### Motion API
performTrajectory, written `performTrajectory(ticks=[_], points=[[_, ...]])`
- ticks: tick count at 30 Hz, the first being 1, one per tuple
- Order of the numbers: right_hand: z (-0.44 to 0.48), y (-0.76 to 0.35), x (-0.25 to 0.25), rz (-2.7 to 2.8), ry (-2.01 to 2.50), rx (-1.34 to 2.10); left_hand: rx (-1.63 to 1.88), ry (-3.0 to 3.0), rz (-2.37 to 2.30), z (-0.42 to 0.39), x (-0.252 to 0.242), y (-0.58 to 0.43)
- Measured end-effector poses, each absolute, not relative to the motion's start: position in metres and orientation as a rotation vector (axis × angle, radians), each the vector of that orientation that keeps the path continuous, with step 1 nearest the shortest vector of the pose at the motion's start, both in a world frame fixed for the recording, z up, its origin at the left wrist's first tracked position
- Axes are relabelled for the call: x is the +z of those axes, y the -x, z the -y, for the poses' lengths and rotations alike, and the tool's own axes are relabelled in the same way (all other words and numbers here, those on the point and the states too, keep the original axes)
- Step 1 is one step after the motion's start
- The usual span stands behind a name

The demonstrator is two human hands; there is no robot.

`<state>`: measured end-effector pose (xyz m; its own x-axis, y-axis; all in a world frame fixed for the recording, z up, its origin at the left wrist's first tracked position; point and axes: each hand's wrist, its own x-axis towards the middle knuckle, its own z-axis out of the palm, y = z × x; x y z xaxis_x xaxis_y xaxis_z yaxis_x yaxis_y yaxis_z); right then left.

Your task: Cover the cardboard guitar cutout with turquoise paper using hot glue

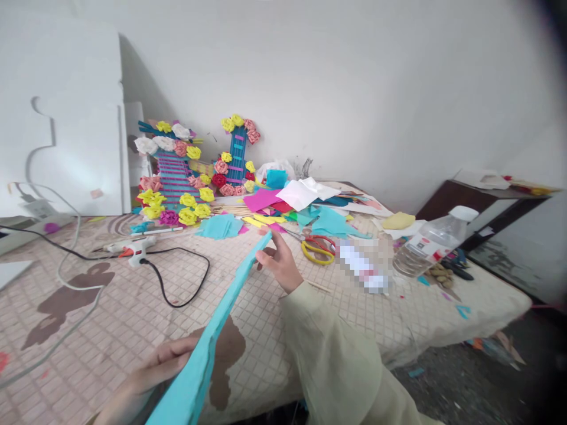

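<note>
A long folded strip of turquoise paper [221, 310] runs slantwise in front of me, over the near part of the table. My right hand [280, 262] pinches its far, narrow end between thumb and fingers. Lower down, my left hand [163, 366] grips the wider near part; some of its fingers are hidden behind the paper. The near end leaves the bottom of the view. Beyond my right hand lie scissors [318, 254] with yellow and red handles. Cut turquoise sheets [220, 226] lie past the strip's far tip.
Two paper-flower decorations [175, 177] [237, 156] lean at the wall. A hot glue gun [135, 251] with a black cord lies at left. Pink paper [261, 199] and white paper [305, 192] are piled behind. At right stands a water bottle [432, 245] near the table edge.
</note>
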<state>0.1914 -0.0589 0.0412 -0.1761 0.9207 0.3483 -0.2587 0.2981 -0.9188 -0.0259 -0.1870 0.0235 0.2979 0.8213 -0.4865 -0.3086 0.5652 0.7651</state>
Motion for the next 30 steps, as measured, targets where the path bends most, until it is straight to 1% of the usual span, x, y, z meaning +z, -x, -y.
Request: performTrajectory(ticks=[4, 9, 19, 30], points=[[0.060, -0.190, 0.042, 1.321, 0.721, 1.201, 0.812, -0.610, -0.962, 0.191, 0.042, 0.013], [0.060, -0.190, 0.042, 1.310, 0.692, 1.200, 0.790, -0.618, -0.966, 0.191, 0.051, 0.010], [0.059, -0.191, 0.040, 1.328, 0.628, 1.258, 0.831, -0.585, -0.991, 0.193, 0.033, 0.019], [0.058, -0.190, 0.036, 1.383, 0.618, 1.237, 0.849, -0.648, -1.022, 0.195, 0.038, 0.018]])
